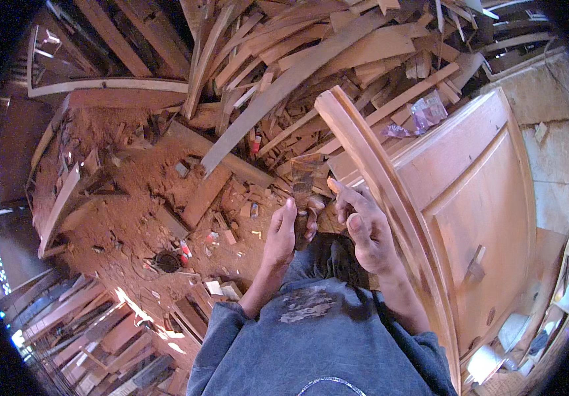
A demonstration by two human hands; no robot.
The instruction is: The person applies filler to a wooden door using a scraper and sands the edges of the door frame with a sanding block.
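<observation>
My left hand (284, 228) is closed round the dark handle of a putty knife (307, 173), whose broad, stained blade points away from me. Beside it, my right hand (367, 228) is raised with its fingers half curled and apart, and nothing shows in its grip. An orange-brown smear or bit shows at the tip of one of its fingers; I cannot tell which. Close to the right of that hand stands a long, curved wooden edge (390, 178), part of or against a panelled wooden door (482, 231).
A heap of wood offcuts (337, 46) fills the far side. Stacked wood pieces (99, 343) lie at the near left. Debris covers the earth floor (132, 198). A crumpled purple wrapper (428, 112) rests beyond the door; a white container (484, 363) stands at the near right.
</observation>
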